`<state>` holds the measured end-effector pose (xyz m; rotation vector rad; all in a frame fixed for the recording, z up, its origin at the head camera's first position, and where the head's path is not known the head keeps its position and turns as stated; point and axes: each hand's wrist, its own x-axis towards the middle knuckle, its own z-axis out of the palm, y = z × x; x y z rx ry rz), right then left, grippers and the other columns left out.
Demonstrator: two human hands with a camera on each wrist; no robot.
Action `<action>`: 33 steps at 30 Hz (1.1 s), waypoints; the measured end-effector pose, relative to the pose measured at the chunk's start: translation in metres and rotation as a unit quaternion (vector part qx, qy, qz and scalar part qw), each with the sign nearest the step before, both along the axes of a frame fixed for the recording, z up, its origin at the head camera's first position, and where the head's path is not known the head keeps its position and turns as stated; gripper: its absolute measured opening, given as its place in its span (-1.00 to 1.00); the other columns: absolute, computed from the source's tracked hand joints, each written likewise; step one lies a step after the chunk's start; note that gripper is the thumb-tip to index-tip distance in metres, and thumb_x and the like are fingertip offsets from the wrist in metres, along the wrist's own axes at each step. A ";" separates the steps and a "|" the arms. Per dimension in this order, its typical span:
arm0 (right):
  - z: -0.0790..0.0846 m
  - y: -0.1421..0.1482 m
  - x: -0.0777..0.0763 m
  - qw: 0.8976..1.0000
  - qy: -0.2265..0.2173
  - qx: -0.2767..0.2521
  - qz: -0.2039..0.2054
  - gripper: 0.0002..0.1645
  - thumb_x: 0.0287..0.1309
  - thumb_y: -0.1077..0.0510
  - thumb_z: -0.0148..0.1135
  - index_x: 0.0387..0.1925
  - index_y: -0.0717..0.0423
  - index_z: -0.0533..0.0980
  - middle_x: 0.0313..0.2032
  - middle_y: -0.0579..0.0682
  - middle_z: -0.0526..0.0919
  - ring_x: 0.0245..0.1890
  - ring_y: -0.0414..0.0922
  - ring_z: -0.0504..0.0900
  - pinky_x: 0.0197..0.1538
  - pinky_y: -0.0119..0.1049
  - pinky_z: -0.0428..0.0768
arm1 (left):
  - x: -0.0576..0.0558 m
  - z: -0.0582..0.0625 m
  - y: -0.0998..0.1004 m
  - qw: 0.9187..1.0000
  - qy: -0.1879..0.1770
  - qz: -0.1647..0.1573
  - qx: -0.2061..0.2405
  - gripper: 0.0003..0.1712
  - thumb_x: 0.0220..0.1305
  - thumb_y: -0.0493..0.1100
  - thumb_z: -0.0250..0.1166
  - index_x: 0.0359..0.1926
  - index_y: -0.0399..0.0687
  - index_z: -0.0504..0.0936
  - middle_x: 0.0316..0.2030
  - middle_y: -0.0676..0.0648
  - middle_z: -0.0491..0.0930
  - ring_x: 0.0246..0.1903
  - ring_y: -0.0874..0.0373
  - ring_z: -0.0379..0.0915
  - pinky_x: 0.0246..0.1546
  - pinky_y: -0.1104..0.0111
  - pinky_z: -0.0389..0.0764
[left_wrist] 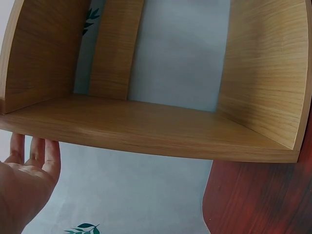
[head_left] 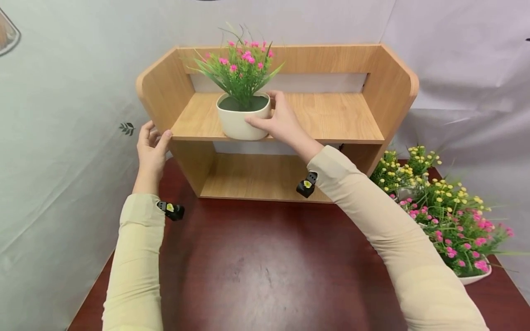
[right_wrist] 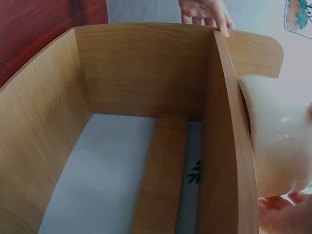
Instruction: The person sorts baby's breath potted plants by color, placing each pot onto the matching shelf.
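A white oval flowerpot with artificial pink flowers and green leaves stands upright at the front edge of the upper board of a wooden shelf. My right hand grips the pot's right side, thumb in front and fingers behind. In the right wrist view, the pot overlaps the board's edge, and only part of that hand shows. My left hand touches the shelf's left side panel, its thumb near the front edge. Extended fingers rest against the panel's outside in the left wrist view.
More potted flowers, yellow ones and pink ones, stand right of the shelf. The shelf's lower compartment lies below the upper board. Everything stands on a dark red table. Pale cloth hangs behind and left.
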<state>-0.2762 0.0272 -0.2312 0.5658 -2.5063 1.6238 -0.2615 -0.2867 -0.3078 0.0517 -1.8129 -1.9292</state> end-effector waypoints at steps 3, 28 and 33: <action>0.001 -0.006 -0.002 1.000 0.020 0.023 -0.008 -0.02 -0.03 0.00 0.41 0.32 0.24 0.12 0.19 0.14 0.32 0.20 -0.05 0.33 0.21 -0.26 0.36 | 0.000 0.001 0.000 1.000 -0.003 0.001 0.002 -0.54 0.24 -0.25 0.27 0.14 0.18 0.46 -0.08 0.03 0.50 -0.03 0.16 0.45 0.17 0.18 0.44; -0.005 -0.040 -0.018 0.999 0.024 -0.018 0.024 -0.03 -0.08 0.11 0.48 0.31 0.25 0.18 0.19 0.13 0.40 0.17 -0.03 0.43 0.09 -0.42 0.46 | 0.001 0.004 -0.002 1.000 0.003 -0.004 -0.004 -0.56 0.24 -0.26 0.26 0.12 0.14 0.46 -0.10 0.06 0.51 -0.05 0.19 0.44 -0.03 0.37 0.50; -0.004 -0.046 -0.018 0.999 0.025 -0.020 0.030 -0.03 -0.08 0.11 0.48 0.31 0.26 0.19 0.19 0.13 0.40 0.16 -0.03 0.43 0.09 -0.41 0.46 | 0.004 0.007 -0.006 0.999 0.009 0.008 -0.041 -0.55 0.24 -0.28 0.26 0.12 0.12 0.47 -0.14 0.07 0.52 -0.12 0.22 0.46 -0.11 0.43 0.52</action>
